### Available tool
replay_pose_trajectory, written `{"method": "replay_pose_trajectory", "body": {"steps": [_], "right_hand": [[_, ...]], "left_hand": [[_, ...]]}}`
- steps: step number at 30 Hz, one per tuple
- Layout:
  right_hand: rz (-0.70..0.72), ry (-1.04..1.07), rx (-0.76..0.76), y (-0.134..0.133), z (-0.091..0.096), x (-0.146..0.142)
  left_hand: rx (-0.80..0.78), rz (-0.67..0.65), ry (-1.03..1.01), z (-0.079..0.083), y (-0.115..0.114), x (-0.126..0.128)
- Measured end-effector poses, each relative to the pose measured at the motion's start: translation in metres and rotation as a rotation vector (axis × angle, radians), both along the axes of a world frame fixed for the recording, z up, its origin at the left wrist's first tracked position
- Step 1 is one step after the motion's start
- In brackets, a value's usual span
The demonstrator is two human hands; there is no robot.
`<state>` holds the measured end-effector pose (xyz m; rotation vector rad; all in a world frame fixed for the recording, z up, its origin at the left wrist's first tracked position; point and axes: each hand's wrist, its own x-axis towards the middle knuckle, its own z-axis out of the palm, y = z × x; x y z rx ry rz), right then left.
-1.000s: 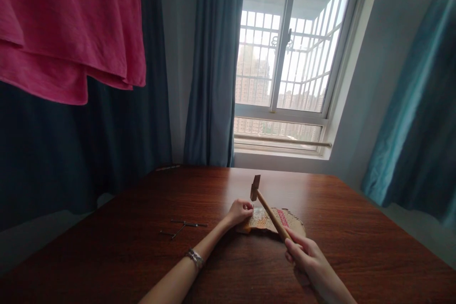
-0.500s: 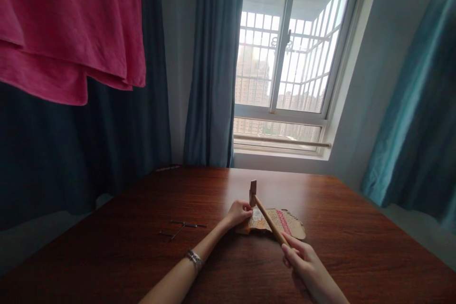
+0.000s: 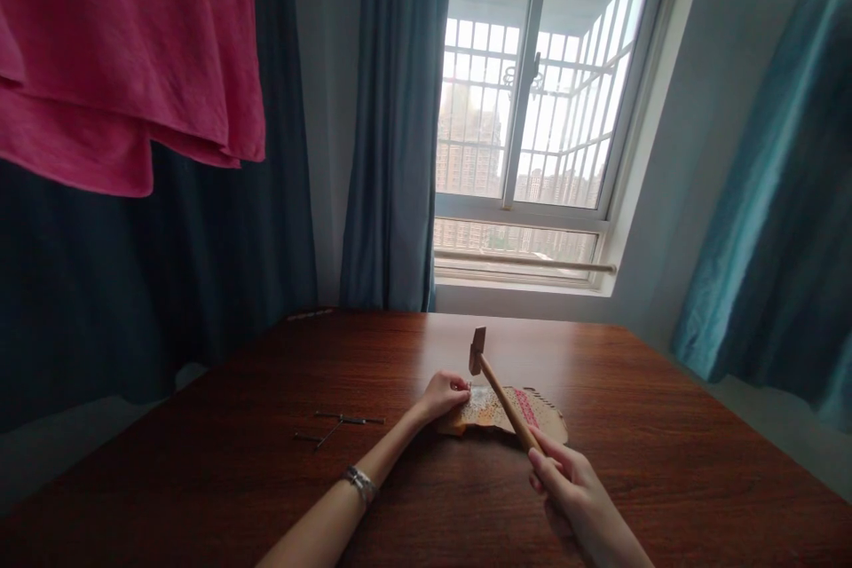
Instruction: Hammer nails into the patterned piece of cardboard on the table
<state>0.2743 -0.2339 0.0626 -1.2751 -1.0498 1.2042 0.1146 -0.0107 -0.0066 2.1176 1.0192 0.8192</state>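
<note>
My right hand (image 3: 565, 475) is wrapped round the wooden handle of a hammer (image 3: 509, 408), whose head is raised above a flat tan piece (image 3: 549, 420) that looks like cardboard. Many small dots, a reddish-pink band and a ragged edge mark this piece. At its left end my left hand (image 3: 445, 394) pinches a thin upright nail (image 3: 470, 385); only the nail's top shows above the fingers. The hammer head is apart from the nail. Several loose nails (image 3: 343, 420) lie on the table to the left of my left forearm.
The dark brown wooden table (image 3: 219, 479) stretches ahead to a barred window (image 3: 525, 106). Blue curtains (image 3: 392, 133) hang beside the window, and a pink cloth (image 3: 133, 53) hangs at upper left.
The hammer head has lifted slightly up and to the right, away from the nail. My left hand keeps its pinch at the same spot on the tan piece.
</note>
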Motion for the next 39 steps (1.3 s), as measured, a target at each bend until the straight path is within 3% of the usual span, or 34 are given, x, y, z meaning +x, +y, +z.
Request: {"method": "replay_pose_trajectory", "body": {"steps": [13,18,32,39], "right_hand": [[0.001,0.086,-0.007,-0.001,0.007,0.002],[-0.025,0.048,-0.034,-0.003,0.000,0.003],[0.017,0.013,0.002,-0.002,-0.001,0.001],[-0.008,0.029,-0.006,0.001,-0.010,-0.002]], "left_hand": [[-0.059,-0.067,-0.029,-0.006,0.007,-0.004],[-0.079,-0.115,-0.066,-0.005,0.006,-0.005],[-0.013,-0.025,0.016,0.001,0.000,-0.001],[0.016,-0.006,0.050,0.002,-0.002,0.001]]}}
